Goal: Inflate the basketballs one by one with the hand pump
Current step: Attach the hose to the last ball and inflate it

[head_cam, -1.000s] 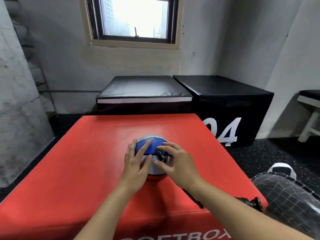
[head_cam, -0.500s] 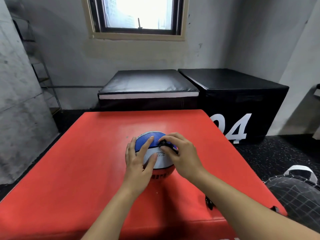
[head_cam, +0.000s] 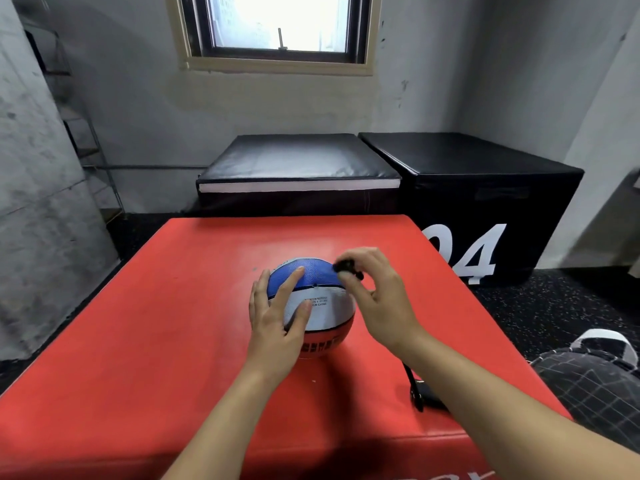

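A small blue, white and red basketball [head_cam: 323, 303] sits on the red soft box [head_cam: 173, 341] near its middle. My left hand [head_cam: 277, 317] rests on the ball's left side with straight fingers spread over it. My right hand [head_cam: 381, 299] pinches the black nozzle end of the pump hose [head_cam: 346, 266] just above the ball's upper right. The small valve hole shows on the blue panel, clear of the nozzle. The black pump body [head_cam: 424, 394] lies on the box under my right forearm, mostly hidden.
Two black boxes stand behind the red one: a low padded one [head_cam: 298, 168] and a taller one marked 04 [head_cam: 485, 202]. A grey wall runs along the left. My knee in checked trousers [head_cam: 588, 375] is at the lower right over dark floor.
My right hand has lifted the nozzle off the ball's top and drawn it up and to the right. The left hand has stayed on the ball. The camera has tilted downward.
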A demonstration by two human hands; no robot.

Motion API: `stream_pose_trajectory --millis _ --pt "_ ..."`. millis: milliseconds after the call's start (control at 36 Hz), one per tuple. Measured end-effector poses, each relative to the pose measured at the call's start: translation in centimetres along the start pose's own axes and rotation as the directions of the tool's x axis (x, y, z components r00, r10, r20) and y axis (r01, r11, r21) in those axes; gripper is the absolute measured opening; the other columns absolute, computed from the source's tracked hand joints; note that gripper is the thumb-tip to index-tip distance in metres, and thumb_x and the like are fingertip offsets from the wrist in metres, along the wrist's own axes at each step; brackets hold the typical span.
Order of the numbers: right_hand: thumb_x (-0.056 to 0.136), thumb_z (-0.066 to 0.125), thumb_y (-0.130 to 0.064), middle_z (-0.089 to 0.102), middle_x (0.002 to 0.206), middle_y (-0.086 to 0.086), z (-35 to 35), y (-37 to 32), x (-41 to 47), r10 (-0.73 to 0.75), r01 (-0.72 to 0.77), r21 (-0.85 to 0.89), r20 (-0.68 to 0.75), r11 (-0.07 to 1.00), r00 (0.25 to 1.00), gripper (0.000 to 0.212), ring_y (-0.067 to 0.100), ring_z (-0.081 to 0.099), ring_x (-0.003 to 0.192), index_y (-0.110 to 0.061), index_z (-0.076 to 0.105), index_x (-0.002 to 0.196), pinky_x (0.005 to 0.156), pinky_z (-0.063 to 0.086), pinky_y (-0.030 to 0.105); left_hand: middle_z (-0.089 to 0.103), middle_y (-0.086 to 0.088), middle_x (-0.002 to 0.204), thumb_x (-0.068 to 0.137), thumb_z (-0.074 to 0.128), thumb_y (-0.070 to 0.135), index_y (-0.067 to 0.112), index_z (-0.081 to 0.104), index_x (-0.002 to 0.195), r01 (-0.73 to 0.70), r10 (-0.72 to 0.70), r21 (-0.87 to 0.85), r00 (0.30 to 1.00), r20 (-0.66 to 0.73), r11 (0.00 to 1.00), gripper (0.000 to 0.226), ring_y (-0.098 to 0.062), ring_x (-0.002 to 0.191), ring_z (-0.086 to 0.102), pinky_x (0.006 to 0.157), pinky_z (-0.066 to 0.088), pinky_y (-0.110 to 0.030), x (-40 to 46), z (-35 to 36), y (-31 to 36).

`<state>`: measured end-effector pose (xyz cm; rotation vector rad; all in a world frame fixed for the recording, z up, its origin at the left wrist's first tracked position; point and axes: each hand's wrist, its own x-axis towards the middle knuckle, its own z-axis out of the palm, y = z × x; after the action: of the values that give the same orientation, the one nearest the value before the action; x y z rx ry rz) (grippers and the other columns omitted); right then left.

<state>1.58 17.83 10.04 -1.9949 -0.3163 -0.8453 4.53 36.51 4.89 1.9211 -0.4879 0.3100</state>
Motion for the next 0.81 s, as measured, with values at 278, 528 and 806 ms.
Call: stream_pose_trajectory --millis 278,528,806 --pt "0.104 0.063 -0.014 0.059 0.111 -0.017 1.0 1.7 2.8 0.050 -0.044 0.045 -0.120 0.998 0.992 0.018 0.016 0.059 0.103 -0.028 0.066 0.116 0.087 0.057 0.050 0.002 0.017 0.172 0.085 0.059 0.068 0.070 0.032 0.149 -0.107 0.105 0.061 0.994 0.030 0.992 0.069 -0.005 0.159 0.001 0.124 0.010 -0.029 -0.7 -0.3 -1.3" --pt "0.098 0.073 -0.019 0.051 0.148 0.000 0.0 4.7 5.3 0.256 -0.256 -0.182 -0.022 0.949 0.966 0.067 0.012 0.047 0.136 -0.024 0.043 0.157 0.118 0.035 0.033 -0.005 0.029 0.166 0.053 0.083 0.075 0.073 0.019 0.151 0.003 -0.003 0.008 0.999 0.042 1.000 0.117 -0.004 0.159 0.006 0.124 0.020 -0.036 -0.6 -1.4 -2.6" --pt "0.099 0.069 -0.042 0.053 0.150 -0.010 -1.8 3.6 0.3 0.258 -0.215 -0.238 0.169 0.947 0.951 0.052 0.004 0.046 0.141 -0.024 0.058 0.147 0.122 0.036 0.037 0.002 0.018 0.168 0.049 0.092 0.066 0.067 0.011 0.156 0.059 -0.058 -0.010 0.995 0.085 0.998 0.135 0.030 0.140 -0.004 0.121 0.016 -0.029 -1.1 -2.7 -2.4"
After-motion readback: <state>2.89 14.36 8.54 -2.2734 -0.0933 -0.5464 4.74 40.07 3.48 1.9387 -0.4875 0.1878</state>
